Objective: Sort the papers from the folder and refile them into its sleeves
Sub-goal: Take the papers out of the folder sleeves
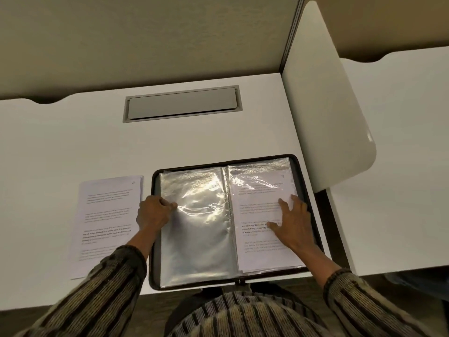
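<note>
At the desk's [73,142] near edge, the folder [154,263] lies open. Your left hand [153,212] pinches the empty sleeve [196,239] at its outer edge. Your right hand [292,224], laid flat, presses the filed sheet [262,256]. Probably mid-refiling. The next move calls for a sheet from the loose papers [107,222] on the left.

The open folder [154,263] lies on the table [60,142] at the front edge, near the right corner. A pile of papers [107,224] lies just left of it. Behind the folder, near the back edge, a lid [182,104] sits in the table top. A panel [323,117] stands along the right edge. The left hand [153,212] pinches the folder's left sleeve [196,239] at its outer edge; the right hand [294,224] lies flat on the right sleeve [262,254].
</note>
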Demonstrator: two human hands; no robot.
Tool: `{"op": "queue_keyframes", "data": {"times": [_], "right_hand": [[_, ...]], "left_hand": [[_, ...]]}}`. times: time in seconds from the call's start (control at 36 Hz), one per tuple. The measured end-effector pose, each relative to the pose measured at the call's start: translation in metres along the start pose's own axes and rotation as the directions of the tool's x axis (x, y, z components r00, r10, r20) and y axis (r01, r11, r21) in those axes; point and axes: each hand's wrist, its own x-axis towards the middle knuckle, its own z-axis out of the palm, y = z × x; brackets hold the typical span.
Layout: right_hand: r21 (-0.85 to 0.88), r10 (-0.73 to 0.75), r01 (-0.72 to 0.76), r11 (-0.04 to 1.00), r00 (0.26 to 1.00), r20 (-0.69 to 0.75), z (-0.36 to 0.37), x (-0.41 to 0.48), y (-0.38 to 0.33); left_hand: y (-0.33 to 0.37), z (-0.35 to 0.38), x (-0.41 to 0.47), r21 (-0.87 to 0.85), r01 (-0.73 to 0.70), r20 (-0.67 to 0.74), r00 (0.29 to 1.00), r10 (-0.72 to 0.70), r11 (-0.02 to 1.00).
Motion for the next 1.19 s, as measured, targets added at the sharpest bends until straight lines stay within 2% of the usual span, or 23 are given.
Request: {"op": "queue_keyframes", "data": {"times": [0.17, 0.28, 0.33, 0.42, 0.47, 0.56, 0.67, 0.75, 0.86, 0.97, 1.11, 1.19], "right_hand": [[-0.014, 0.074, -0.073, 0.997, 0.996, 0.048, 0.003, 0.0, -0.005], [-0.004, 0.081, -0.081, 0.997, 0.997, 0.008, 0.003, 0.0, -0.002], [0.008, 0.093, -0.093, 0.996, 0.995, -0.021, 0.004, 0.0, -0.002], [0.06, 0.151, -0.148, 0.987, 0.987, -0.057, 0.006, -0.001, -0.004], [0.119, 0.2, -0.188, 0.975, 0.975, -0.099, 0.007, 0.0, -0.003], [0.185, 0.248, -0.222, 0.957, 0.96, -0.131, 0.005, 0.003, -0.001], [0.209, 0.255, -0.222, 0.952, 0.955, -0.148, 0.002, 0.007, 0.006], [0.244, 0.274, -0.232, 0.942, 0.949, -0.155, -0.003, 0.01, 0.011], [0.306, 0.286, -0.211, 0.928, 0.932, -0.224, -0.01, 0.013, 0.013], [0.375, 0.306, -0.188, 0.908, 0.909, -0.284, -0.016, 0.014, 0.015], [0.351, 0.261, -0.131, 0.927, 0.897, -0.356, -0.019, 0.01, 0.019], [0.306, 0.224, -0.106, 0.946, 0.896, -0.383, -0.021, 0.007, 0.021]], "left_hand": [[0.01, 0.004, -0.003, 0.191, -0.003, -0.048, 0.999, 0.012, 0.982], [0.015, 0.005, -0.006, 0.245, -0.001, -0.086, 0.996, 0.023, 0.97], [0.017, 0.008, -0.009, 0.287, -0.051, -0.113, 0.99, 0.087, 0.957], [0.021, 0.016, -0.019, 0.402, -0.197, -0.129, 0.955, 0.268, 0.894], [0.026, 0.027, -0.027, 0.366, -0.349, -0.073, 0.914, 0.4, 0.863], [0.045, 0.046, -0.053, 0.229, -0.532, 0.085, 0.845, 0.528, 0.815], [0.065, 0.075, -0.087, 0.142, -0.74, 0.268, 0.668, 0.695, 0.657], [0.071, 0.095, -0.102, 0.173, -0.822, 0.382, 0.563, 0.733, 0.542], [0.069, 0.114, -0.112, 0.236, -0.869, 0.504, 0.492, 0.71, 0.435], [0.064, 0.12, -0.114, 0.259, -0.87, 0.52, 0.492, 0.698, 0.42], [0.067, 0.12, -0.111, 0.232, -0.864, 0.522, 0.498, 0.693, 0.446], [0.074, 0.116, -0.114, 0.218, -0.844, 0.51, 0.527, 0.68, 0.49]]}}
